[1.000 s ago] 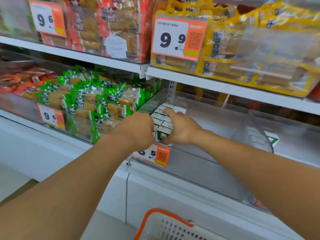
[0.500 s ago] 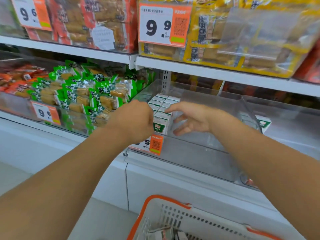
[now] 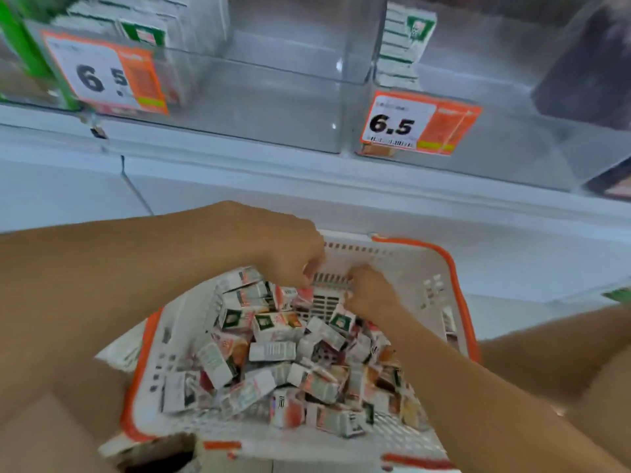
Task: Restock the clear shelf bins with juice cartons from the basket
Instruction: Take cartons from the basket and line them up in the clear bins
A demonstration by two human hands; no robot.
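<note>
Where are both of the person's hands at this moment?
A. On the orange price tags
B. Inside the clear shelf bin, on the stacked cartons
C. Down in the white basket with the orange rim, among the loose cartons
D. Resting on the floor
C: the left hand and right hand both reach down into the basket, at the far end of the pile of juice cartons, below the shelf bins.

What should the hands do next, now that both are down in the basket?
Probably close each hand on a carton at the far end of the pile. The left hand and right hand hover with curled fingers over the juice cartons in the basket, though motion blur hides any grip. The clear bin above has bare space.
</note>
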